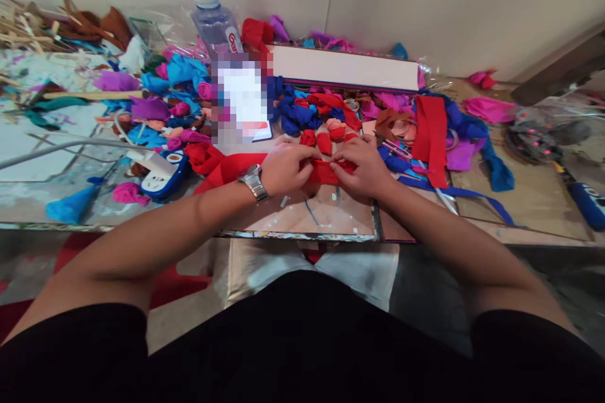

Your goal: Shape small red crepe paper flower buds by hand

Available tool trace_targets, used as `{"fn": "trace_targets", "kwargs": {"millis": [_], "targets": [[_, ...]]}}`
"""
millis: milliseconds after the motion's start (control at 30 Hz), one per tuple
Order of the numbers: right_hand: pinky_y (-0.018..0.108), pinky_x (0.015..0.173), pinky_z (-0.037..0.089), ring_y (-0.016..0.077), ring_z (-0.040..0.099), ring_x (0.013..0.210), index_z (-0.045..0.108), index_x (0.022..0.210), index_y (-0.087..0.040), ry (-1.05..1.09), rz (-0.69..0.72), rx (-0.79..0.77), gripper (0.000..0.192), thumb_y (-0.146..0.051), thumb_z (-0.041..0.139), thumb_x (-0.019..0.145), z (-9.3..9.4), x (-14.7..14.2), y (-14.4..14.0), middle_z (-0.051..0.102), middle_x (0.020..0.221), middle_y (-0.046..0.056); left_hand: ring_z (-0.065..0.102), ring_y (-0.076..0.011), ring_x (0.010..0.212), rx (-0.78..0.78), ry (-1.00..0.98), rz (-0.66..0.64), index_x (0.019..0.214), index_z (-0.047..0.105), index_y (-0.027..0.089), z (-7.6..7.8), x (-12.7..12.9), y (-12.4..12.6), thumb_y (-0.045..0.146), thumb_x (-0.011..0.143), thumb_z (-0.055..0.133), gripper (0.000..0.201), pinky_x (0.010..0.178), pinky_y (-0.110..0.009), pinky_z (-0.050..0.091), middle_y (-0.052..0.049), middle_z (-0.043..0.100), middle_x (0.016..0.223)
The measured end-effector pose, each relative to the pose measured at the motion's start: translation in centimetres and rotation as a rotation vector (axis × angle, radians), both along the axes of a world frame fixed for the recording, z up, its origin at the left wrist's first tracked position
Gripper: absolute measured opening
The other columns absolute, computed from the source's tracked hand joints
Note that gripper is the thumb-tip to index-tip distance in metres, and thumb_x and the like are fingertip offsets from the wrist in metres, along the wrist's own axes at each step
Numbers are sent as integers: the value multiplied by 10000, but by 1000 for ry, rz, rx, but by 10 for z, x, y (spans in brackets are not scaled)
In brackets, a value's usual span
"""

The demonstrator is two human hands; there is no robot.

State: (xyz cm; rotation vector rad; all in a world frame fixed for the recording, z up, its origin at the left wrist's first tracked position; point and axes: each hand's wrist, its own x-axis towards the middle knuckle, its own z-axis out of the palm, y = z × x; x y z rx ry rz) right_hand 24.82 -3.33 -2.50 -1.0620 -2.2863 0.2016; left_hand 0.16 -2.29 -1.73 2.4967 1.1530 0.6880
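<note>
**Hands pinching a red fabric strip at the table edge**

Hands meet at the near edge of the table point(520, 201). Left hand point(283, 168) and right hand point(362, 167), close together, both clamp the red fabric strip point(326, 171) between them; its free length trails away past the wristwatch point(254, 181) on the left wrist. Small red fabric rolls point(324, 141) lie just beyond the fingertips, scissors point(394, 150) just past the right hand. Likely risks: a loosened pinch would let the fold spring open; the trailing end could drag nearby scraps or snag the power strip point(158, 179) left of the left wrist.
</note>
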Motion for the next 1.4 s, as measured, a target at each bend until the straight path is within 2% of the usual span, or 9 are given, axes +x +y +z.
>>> {"fn": "trace_targets", "kwargs": {"millis": [133,267,567,833,1033,1233,1400], "targets": [[539,1082,307,271,695,1015,762,958,-258,-30,33,-13,148,-354,658,1002,3,-3,-4,835,963,33,746,-251,892,-16,17,-91,1029,806,226,4,1,-4,379,1020,447,390,992,-474,421,-62,839,956],[546,1090,295,274,683,1023,761,954,-257,-36,44,-25,167,-359,642,1013,4,-5,-6,829,961,34,738,-242,882,-17,2,-102,944,768,218,2,3,-5,385,998,505,316,1002,-458,424,-48,825,913],[559,1090,291,285,635,1041,700,892,-239,-19,22,-71,144,-334,659,992,5,-1,-2,789,933,47,759,-246,903,-11,-11,-80,1061,808,236,-2,2,-1,400,1010,534,323,1026,-474,442,-42,851,999],[579,1092,291,305,641,1071,728,897,-237,-52,17,-92,134,-313,655,980,5,0,0,807,952,62,738,-213,801,-34,4,-65,1013,844,249,-6,-1,3,434,1015,571,330,875,-398,486,-39,843,905],[574,1113,274,297,660,1074,780,995,-254,-72,55,-104,165,-372,665,988,4,2,1,830,1001,55,729,-206,758,-104,12,-49,1019,858,258,-3,2,0,452,1012,575,343,739,-354,457,-37,839,872],[560,1123,272,286,680,1053,779,957,-256,-55,58,-58,211,-391,632,1027,4,3,1,834,980,45,753,-213,824,-101,-28,-61,1074,843,245,-1,2,-2,402,986,573,324,764,-341,481,-43,850,960],[542,1096,290,276,688,994,781,965,-252,-54,51,-24,171,-389,683,993,5,3,2,841,984,40,747,-209,793,-116,-48,-40,1046,838,227,-1,1,-2,384,963,557,333,750,-338,486,-42,844,933]]}}
